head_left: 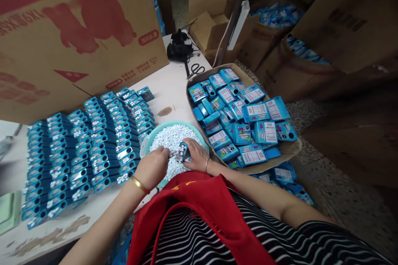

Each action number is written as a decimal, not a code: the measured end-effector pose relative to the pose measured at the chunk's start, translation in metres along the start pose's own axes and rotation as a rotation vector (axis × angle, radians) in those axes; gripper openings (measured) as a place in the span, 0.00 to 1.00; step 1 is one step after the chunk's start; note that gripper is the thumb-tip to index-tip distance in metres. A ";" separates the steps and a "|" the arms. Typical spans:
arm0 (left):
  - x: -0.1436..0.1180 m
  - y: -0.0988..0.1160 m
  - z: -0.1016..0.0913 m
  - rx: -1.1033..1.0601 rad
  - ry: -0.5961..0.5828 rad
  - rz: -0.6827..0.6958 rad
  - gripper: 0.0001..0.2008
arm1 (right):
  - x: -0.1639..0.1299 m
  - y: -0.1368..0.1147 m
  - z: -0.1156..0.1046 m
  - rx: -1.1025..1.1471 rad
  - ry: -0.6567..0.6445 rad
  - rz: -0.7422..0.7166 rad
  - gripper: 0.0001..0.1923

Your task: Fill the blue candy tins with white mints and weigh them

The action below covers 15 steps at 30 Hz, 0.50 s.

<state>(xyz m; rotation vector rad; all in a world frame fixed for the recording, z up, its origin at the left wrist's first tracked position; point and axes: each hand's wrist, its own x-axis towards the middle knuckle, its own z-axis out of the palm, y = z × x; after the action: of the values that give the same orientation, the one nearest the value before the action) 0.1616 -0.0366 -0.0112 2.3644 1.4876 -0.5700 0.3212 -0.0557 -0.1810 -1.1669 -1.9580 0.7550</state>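
My left hand [154,165], with a gold bangle at the wrist, is closed on the handle of a small scoop [173,152] heaped with white candies. The scoop's far end meets the open mouth of a small blue candy box [185,152]. Fingers of my right hand [196,155] are wrapped around that box, which is tilted toward the scoop. Both hands are over a light green basin [144,148] filled with small white candies [174,131]. The scoop's handle is mostly hidden in my left fist.
Rows of filled blue boxes [102,140] stand on the white table [164,80] at left. A carton tray [267,167] of blue boxes is at right. Scissors [197,69] and a black object [179,45] lie behind. A large carton [77,29] stands at back left.
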 end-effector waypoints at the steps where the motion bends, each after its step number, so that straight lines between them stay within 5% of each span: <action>1: -0.001 0.009 -0.006 0.061 -0.007 -0.018 0.11 | 0.000 0.001 0.001 0.007 0.001 -0.009 0.42; 5: -0.010 0.027 -0.024 0.172 -0.004 -0.020 0.16 | -0.003 0.004 0.003 0.043 0.030 -0.027 0.43; 8: -0.011 0.008 -0.018 0.135 0.080 -0.107 0.12 | -0.004 0.003 0.000 0.079 0.041 0.056 0.43; 15: 0.012 -0.057 0.090 -0.328 0.167 -0.176 0.11 | -0.003 -0.008 -0.005 0.292 0.123 0.263 0.45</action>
<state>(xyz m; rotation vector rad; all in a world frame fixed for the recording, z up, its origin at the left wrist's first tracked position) 0.0992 -0.0431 -0.0982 2.0827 1.7234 -0.1506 0.3224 -0.0614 -0.1732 -1.2691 -1.5487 1.0412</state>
